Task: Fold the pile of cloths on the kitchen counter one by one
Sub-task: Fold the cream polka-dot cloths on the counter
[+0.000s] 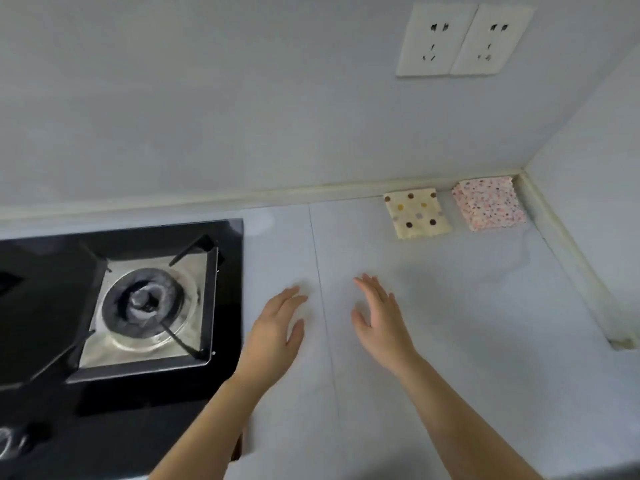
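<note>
Two folded cloths lie at the back right of the pale counter (450, 323), against the wall. The cream cloth with brown and yellow dots (416, 214) is a small folded square. Right of it, in the corner, sits the white cloth with small pink speckles (489, 203), also folded. My left hand (277, 336) and my right hand (379, 318) hover side by side over the bare counter, well in front of the cloths. Both have straight, spread fingers and hold nothing.
A black gas hob (114, 306) with a round burner and metal pan support fills the left side, close to my left hand. Two white wall sockets (464, 39) sit high on the back wall. The side wall closes the counter at right.
</note>
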`<state>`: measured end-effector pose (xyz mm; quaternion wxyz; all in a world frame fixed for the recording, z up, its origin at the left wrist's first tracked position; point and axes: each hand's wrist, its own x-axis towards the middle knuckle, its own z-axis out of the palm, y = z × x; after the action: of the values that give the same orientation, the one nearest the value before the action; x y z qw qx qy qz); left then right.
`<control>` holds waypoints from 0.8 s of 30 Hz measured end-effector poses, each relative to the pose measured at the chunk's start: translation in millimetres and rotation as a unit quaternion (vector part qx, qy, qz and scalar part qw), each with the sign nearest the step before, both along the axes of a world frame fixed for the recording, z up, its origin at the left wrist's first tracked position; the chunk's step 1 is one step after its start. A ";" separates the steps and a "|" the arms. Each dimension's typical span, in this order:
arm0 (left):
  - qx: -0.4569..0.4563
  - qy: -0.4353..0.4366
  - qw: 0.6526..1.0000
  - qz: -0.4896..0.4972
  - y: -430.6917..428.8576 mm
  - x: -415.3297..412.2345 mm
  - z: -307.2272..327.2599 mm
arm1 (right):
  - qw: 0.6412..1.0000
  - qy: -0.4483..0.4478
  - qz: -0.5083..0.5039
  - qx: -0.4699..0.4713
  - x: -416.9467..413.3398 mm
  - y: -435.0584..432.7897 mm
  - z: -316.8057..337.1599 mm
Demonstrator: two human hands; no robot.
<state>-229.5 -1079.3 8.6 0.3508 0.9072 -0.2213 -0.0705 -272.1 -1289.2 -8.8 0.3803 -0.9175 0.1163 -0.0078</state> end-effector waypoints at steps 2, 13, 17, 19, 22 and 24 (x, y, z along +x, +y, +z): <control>-0.014 0.007 1.000 0.027 45.2 -30.8 9.1 | 1.000 -0.007 0.011 0.028 -19.9 51.1 6.7; -0.084 -0.038 0.975 0.204 339.7 -179.5 55.1 | 0.984 -0.037 0.154 0.078 -120.5 358.8 71.7; -0.091 -0.041 0.959 0.267 415.3 -200.9 61.3 | 0.977 -0.034 0.198 0.069 -120.7 434.1 90.2; -0.095 -0.044 0.952 0.288 439.9 -202.1 62.2 | 0.973 -0.033 0.218 0.069 -115.8 462.2 94.2; -0.100 -0.048 0.944 0.311 470.5 -197.6 63.5 | 0.966 -0.023 0.245 0.078 -103.9 499.9 95.2; -0.089 -0.051 0.942 0.319 491.8 -186.5 63.4 | 0.962 -0.015 0.259 0.080 -88.0 524.9 94.7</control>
<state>-416.0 -587.5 72.0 0.4224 0.8977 0.0573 0.1112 -360.2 -764.3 85.9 0.4437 -0.8824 -0.1308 0.0863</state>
